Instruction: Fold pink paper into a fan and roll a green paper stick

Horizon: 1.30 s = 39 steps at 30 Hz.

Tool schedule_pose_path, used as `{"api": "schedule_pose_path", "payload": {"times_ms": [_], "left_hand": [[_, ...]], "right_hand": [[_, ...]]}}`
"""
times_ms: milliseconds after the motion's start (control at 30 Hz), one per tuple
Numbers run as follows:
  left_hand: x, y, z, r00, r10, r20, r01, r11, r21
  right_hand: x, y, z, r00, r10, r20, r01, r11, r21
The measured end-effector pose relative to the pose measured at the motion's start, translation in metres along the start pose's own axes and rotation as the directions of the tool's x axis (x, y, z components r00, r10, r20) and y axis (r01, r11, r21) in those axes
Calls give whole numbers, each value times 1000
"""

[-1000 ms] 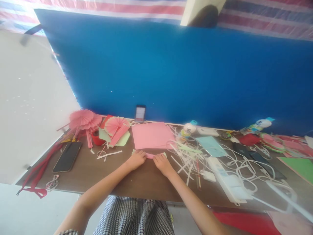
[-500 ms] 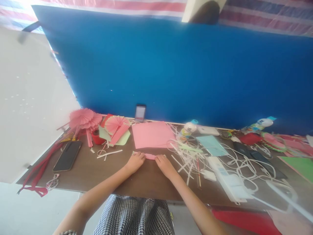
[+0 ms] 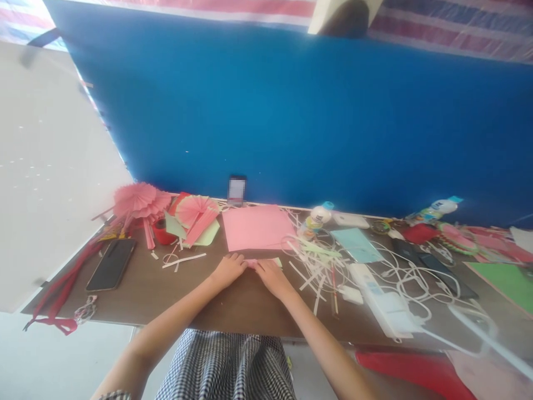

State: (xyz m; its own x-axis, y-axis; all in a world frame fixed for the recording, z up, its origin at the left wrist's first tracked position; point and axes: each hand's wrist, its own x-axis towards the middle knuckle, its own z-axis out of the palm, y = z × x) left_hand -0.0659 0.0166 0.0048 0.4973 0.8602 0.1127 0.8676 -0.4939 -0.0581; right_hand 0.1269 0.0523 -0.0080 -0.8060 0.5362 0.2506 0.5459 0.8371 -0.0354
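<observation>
Narrow folded pink paper strip [image 3: 251,263], pale green at R end (mostly hidden), flat on tbl [image 3: 166,303], crosswise

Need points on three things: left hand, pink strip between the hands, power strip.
Left hand [image 3: 230,269]: head view, back of the hand.
Pink strip [image 3: 251,263]: head view, short stretch showing between the hands.
Power strip [image 3: 370,289]: head view, middle of its body.
</observation>
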Motion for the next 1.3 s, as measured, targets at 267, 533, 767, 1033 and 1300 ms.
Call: {"api": "schedule_pose_path", "payload": {"times_ms": [267,533,767,1033,1300], "left_hand": [[-5,-5,1,1000,-21,-23,21,1000,19],[-11,-21,9,996,-55,-65,54,998,-16],[-19,-46,18,978,-188,-85,177,976,-126],[-18,-48,17,909,-416,14,403,870,-284],[-12,-46,8,837,-543,65,546,823,-155]], "right_hand": [[10,5,9,999,-13,46,21,982,-185],[1,21,10,999,-8,44,16,982,-190],[-23,52,3,993,110,42,-110,994,-2],[-20,60,0,944,302,129,-326,911,254],[-8,58,-6,905,423,42,-424,891,162]]}}
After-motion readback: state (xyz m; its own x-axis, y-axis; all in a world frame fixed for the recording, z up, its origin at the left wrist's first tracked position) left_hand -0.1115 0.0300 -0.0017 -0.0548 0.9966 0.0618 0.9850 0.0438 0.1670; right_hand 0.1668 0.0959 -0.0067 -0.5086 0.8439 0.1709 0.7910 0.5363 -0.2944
